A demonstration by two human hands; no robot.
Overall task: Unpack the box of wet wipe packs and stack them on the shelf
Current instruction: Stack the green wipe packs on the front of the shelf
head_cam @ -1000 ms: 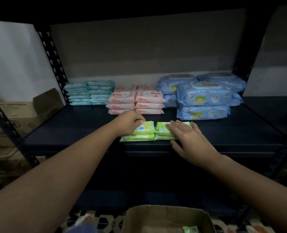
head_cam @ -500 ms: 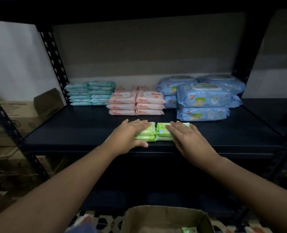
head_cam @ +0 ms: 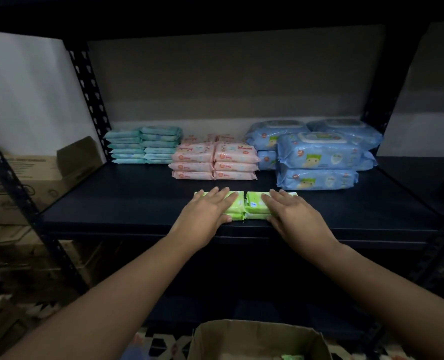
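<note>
Two short stacks of green wet wipe packs [head_cam: 244,208] sit side by side at the front edge of the dark shelf [head_cam: 127,198]. My left hand [head_cam: 205,214] lies flat on the left stack, fingers straight, thumb against its front. My right hand [head_cam: 293,216] lies flat on the right stack in the same way. Below, the open cardboard box [head_cam: 257,339] shows one green pack [head_cam: 292,357] inside.
Further back on the shelf stand teal packs [head_cam: 142,145], pink packs [head_cam: 214,162] and large blue packs [head_cam: 317,159]. Black perforated uprights [head_cam: 88,100] frame the shelf. Cardboard cartons [head_cam: 20,183] are stacked left of the rack.
My left hand uncurled from the left stack's top pack and now lies flat across it. Both hands and the green stacks slid slightly further onto the shelf.
</note>
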